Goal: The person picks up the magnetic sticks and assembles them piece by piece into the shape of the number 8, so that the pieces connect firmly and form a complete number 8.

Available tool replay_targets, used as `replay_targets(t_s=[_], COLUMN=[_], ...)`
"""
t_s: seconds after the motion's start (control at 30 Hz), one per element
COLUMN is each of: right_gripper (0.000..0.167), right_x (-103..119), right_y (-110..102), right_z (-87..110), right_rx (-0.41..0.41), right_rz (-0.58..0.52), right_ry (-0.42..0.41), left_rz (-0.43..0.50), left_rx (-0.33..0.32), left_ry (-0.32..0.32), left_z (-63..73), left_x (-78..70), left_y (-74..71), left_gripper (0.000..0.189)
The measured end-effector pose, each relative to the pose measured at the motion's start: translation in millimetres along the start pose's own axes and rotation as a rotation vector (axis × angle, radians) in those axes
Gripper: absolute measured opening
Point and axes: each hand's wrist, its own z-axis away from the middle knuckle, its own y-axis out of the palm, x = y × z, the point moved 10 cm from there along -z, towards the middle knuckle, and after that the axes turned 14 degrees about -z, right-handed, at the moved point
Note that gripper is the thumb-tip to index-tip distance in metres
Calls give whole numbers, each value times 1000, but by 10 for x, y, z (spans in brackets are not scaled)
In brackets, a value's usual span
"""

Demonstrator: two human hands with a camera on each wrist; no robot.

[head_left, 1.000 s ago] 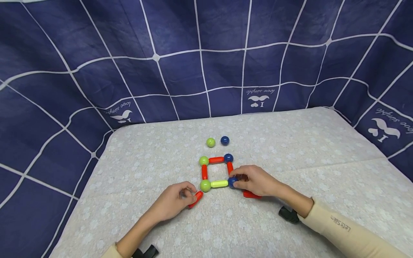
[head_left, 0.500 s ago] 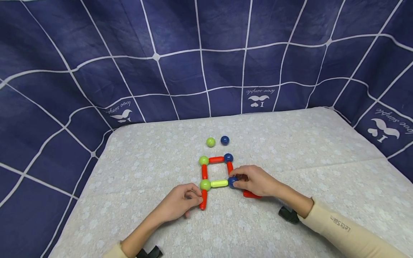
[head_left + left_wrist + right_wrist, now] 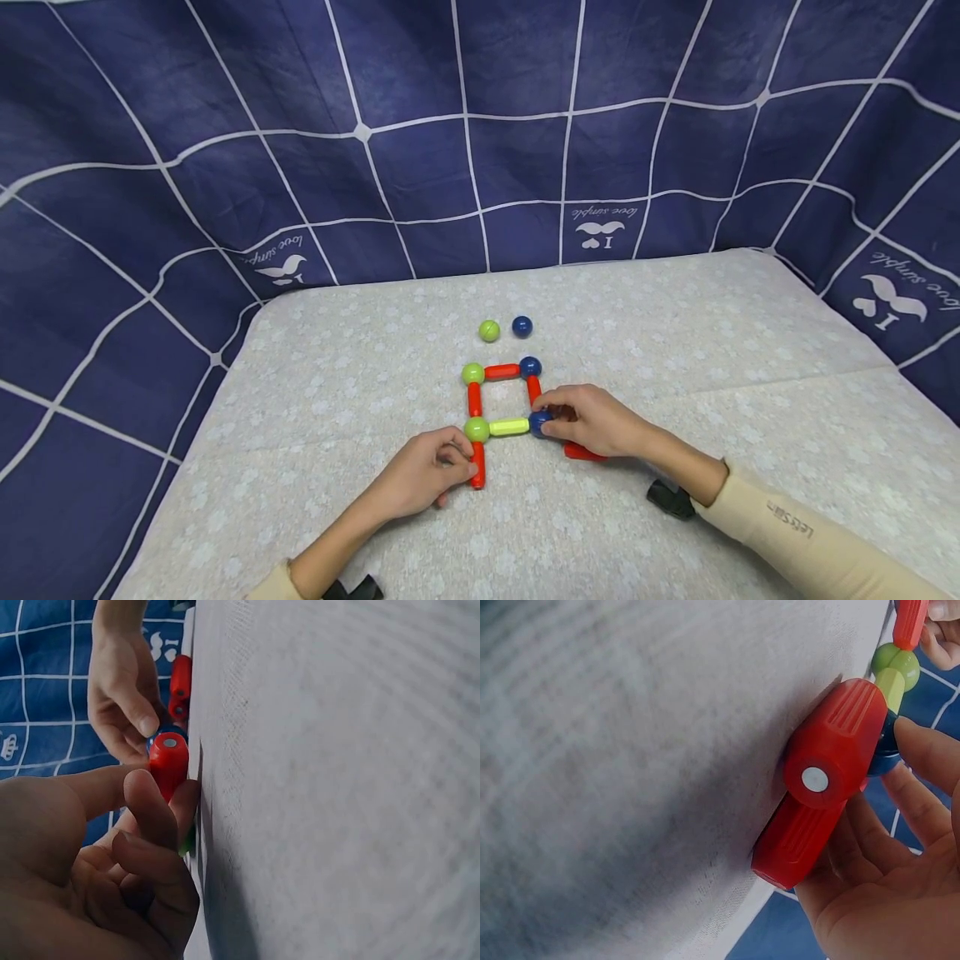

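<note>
Left hand [image 3: 423, 471]: lower centre of the frame, fingers bent, thumb and fingertips drawn together on the lower red rod [image 3: 478, 471]. Nothing else is seen in its grasp. In the left wrist view, the rod's pale-capped end faces the camera, with fingers to either side.

Position of the rod: immediately right of the left hand in the head view, at its fingertips. Whether its full length rests on the surface [image 3: 360, 358] cannot be determined.

Governing relation, in this inspector's judgement: the alignment of that rod with the front green ball [image 3: 477, 429]. The rod's long axis runs up and down the frame, and its upper end meets the ball from below. It stands roughly in line with the left-side red rod [image 3: 475, 400] above the ball, and crosswise to the yellow-green rod [image 3: 509, 427]. Firmness of the joint cannot be verified.

Nearer hand: the left, in contact. The right hand [image 3: 592, 421], right of centre, is well apart from the rod; its thumb and finger pinch the front blue ball [image 3: 537, 423] at the opposite end of the yellow-green rod. Two further red rods [image 3: 838, 735] lie just beside it.
</note>
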Motion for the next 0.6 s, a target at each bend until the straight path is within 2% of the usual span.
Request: replay_targets(t_s=[0.47,0.6], right_gripper=[23,23], right_x=[-14,-7], right_y=[4,4], right_z=[6,5], right_rx=[3,0], right_rz=[-9,-9], right_ry=[3,-3], left_rz=[-9,-31], left_rx=[13,10], left_ry=[-5,-9], left_z=[-17,-24], left_x=[38,33], left_y=[6,-55], left_gripper=[16,15])
